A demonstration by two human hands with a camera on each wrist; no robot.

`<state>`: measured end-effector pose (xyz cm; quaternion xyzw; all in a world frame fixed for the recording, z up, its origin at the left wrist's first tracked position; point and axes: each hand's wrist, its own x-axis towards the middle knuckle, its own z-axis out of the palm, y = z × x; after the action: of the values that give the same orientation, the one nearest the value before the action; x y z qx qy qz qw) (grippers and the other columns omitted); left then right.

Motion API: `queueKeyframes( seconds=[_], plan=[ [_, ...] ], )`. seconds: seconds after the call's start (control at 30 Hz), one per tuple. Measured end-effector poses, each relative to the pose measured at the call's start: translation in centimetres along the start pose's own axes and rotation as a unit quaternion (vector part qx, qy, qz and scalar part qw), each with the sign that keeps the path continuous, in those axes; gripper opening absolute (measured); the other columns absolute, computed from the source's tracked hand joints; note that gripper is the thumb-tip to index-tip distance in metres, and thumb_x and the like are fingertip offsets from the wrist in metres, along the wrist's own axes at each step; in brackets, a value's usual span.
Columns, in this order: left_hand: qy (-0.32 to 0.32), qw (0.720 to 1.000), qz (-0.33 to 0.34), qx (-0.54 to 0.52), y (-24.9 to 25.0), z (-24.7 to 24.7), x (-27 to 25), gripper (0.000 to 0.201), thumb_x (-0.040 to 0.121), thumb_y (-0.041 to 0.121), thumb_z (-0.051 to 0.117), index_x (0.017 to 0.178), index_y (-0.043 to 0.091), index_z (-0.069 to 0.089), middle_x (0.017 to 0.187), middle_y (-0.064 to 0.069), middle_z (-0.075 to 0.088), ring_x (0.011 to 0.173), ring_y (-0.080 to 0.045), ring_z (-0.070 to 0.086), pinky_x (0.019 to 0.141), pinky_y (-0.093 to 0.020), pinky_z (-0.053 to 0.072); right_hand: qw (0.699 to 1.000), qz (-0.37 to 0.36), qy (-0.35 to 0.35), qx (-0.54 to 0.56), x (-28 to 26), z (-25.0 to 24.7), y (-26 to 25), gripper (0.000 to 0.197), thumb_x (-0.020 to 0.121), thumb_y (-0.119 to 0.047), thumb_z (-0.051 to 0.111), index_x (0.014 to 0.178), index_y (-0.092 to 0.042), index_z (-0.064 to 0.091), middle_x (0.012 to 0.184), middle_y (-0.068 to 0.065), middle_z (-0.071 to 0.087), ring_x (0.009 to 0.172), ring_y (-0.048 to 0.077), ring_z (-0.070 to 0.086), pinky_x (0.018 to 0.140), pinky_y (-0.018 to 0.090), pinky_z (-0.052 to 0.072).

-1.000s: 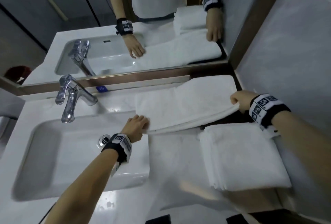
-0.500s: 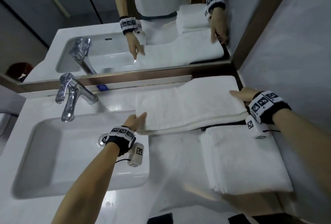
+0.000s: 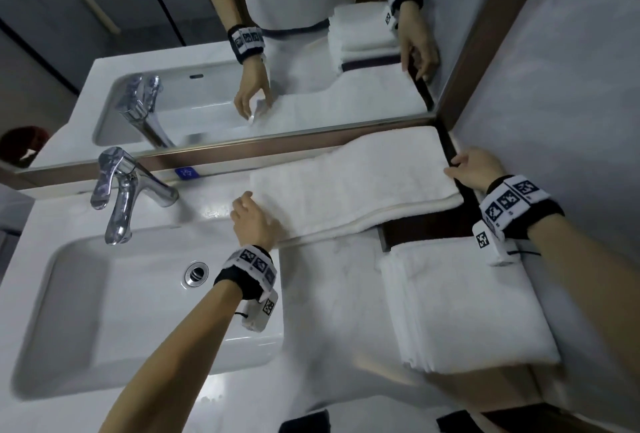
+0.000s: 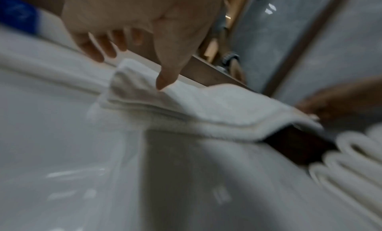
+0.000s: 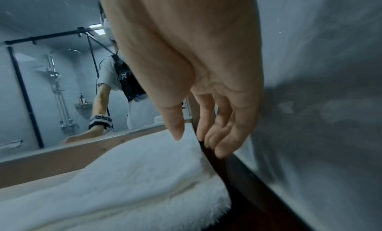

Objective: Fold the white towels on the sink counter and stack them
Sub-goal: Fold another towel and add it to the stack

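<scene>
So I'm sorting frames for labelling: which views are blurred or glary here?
Left wrist: heavy motion blur over the long white folded towel and left hand. Right wrist: fairly sharp around the right hand. Head: mostly sharp, edges bowed, glare on the glossy white counter.

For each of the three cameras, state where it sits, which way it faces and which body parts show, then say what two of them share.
Head: worn on the head, looking down at the sink counter; both forearms, left hand and right hand at the ends of the long towel.
Left wrist: along the left hand, facing right down the long towel toward the folded stack.
Right wrist: along the right hand, facing the mirror.
Shared: both wrist views show the long towel.
</scene>
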<state>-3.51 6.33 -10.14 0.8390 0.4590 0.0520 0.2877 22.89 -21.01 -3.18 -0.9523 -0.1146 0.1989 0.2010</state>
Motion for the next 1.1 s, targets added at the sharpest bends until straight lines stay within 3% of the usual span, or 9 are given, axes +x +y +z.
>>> queueKeyframes(
  seconds=[0.1, 0.2, 0.33, 0.47, 0.6, 0.73, 0.8, 0.9, 1.1],
  plan=[
    [-0.019, 0.972, 0.23, 0.046, 1.8, 0.9, -1.0, 0.045, 0.081, 0.012, 0.066, 0.122, 0.004, 0.05, 0.124, -0.016, 0.05, 0.111, -0.035, 0.048, 0.091, -0.041, 0.042, 0.999, 0.013, -0.045, 0.021, -0.6, 0.5, 0.3, 0.035, 0.09, -0.019, 0.053, 0.094, 0.014, 0.065, 0.099, 0.032, 0.066, 0.098, 0.045, 0.062, 0.092, 0.051, 0.049],
    [-0.094, 0.932, 0.337, 0.09, 4.2, 2.7, -2.2, 0.035, 0.087, 0.024, 0.061, 0.118, 0.01, 0.053, 0.121, -0.008, 0.053, 0.107, -0.027, 0.051, 0.082, -0.036, 0.044, 0.998, 0.041, -0.047, 0.025, -0.8, 0.8, 0.5, 0.038, 0.09, -0.019, 0.052, 0.055, -0.004, 0.05, 0.073, 0.018, 0.059, 0.093, 0.042, 0.065, 0.089, 0.048, 0.052],
    [-0.12, 0.919, 0.35, 0.137, 6.9, 5.4, -2.8, 0.045, 0.087, 0.031, 0.059, 0.126, 0.013, 0.046, 0.128, -0.004, 0.048, 0.112, -0.024, 0.047, 0.084, -0.032, 0.04, 0.996, 0.059, -0.058, 0.025, -1.0, 0.9, 0.4, 0.041, 0.089, -0.026, 0.055, 0.056, -0.008, 0.041, 0.074, 0.016, 0.054, 0.081, 0.032, 0.058, 0.077, 0.038, 0.047],
    [-0.116, 0.926, 0.323, 0.159, 8.2, 7.4, -3.1, 0.04, 0.087, 0.024, 0.056, 0.124, 0.013, 0.045, 0.127, -0.004, 0.048, 0.114, -0.026, 0.045, 0.084, -0.033, 0.039, 0.99, 0.077, -0.105, 0.05, -0.8, 1.4, 0.5, 0.044, 0.089, -0.03, 0.059, 0.056, -0.008, 0.039, 0.065, 0.012, 0.048, 0.079, 0.031, 0.056, 0.088, 0.048, 0.049],
    [-0.12, 0.929, 0.316, 0.15, 8.3, 7.9, -2.7, 0.036, 0.089, 0.02, 0.055, 0.123, 0.014, 0.046, 0.126, -0.004, 0.048, 0.114, -0.026, 0.045, 0.083, -0.033, 0.038, 0.994, 0.069, -0.086, 0.024, -0.9, 1.6, 0.1, 0.042, 0.088, -0.03, 0.061, 0.058, -0.008, 0.041, 0.061, 0.009, 0.049, 0.062, 0.026, 0.052, 0.058, 0.037, 0.043],
    [-0.121, 0.921, 0.324, 0.178, 7.5, 7.6, -2.4, 0.038, 0.09, 0.016, 0.052, 0.127, 0.017, 0.043, 0.128, -0.001, 0.047, 0.115, -0.024, 0.044, 0.084, -0.032, 0.037, 0.973, 0.093, -0.106, 0.184, -1.0, 1.7, 0.3, 0.029, 0.088, -0.018, 0.06, 0.099, 0.008, 0.06, 0.104, 0.02, 0.066, 0.098, 0.033, 0.063, 0.093, 0.045, 0.05],
    [-0.116, 0.916, 0.326, 0.201, 7.4, 7.5, -2.5, 0.043, 0.087, 0.014, 0.052, 0.128, 0.017, 0.04, 0.129, -0.001, 0.045, 0.117, -0.025, 0.043, 0.087, -0.034, 0.036, 0.923, 0.12, -0.137, 0.339, -1.4, 1.3, -0.3, 0.035, 0.093, -0.012, 0.052, 0.117, 0.013, 0.05, 0.113, 0.022, 0.059, 0.101, 0.033, 0.06, 0.091, 0.042, 0.05],
    [-0.113, 0.905, 0.323, 0.252, 7.4, 7.0, -2.4, 0.046, 0.085, 0.003, 0.05, 0.128, 0.011, 0.037, 0.129, -0.005, 0.043, 0.117, -0.028, 0.042, 0.086, -0.036, 0.038, 0.871, 0.117, -0.179, 0.442, -2.0, 0.3, -1.3, 0.019, 0.096, -0.014, 0.046, 0.104, 0.001, 0.054, 0.099, 0.015, 0.059, 0.088, 0.028, 0.061, 0.083, 0.043, 0.05],
    [0.0, 0.91, 0.38, 0.168, 5.9, 4.3, -2.3, 0.032, 0.065, -0.008, 0.054, 0.094, 0.005, 0.056, 0.095, -0.01, 0.059, 0.086, -0.032, 0.054, 0.067, -0.037, 0.038, 0.9, 0.071, -0.181, 0.39, -2.5, -0.5, -1.2, 0.015, 0.097, -0.019, 0.041, 0.097, -0.009, 0.052, 0.088, 0.01, 0.057, 0.08, 0.026, 0.058, 0.082, 0.04, 0.049]
  ],
)
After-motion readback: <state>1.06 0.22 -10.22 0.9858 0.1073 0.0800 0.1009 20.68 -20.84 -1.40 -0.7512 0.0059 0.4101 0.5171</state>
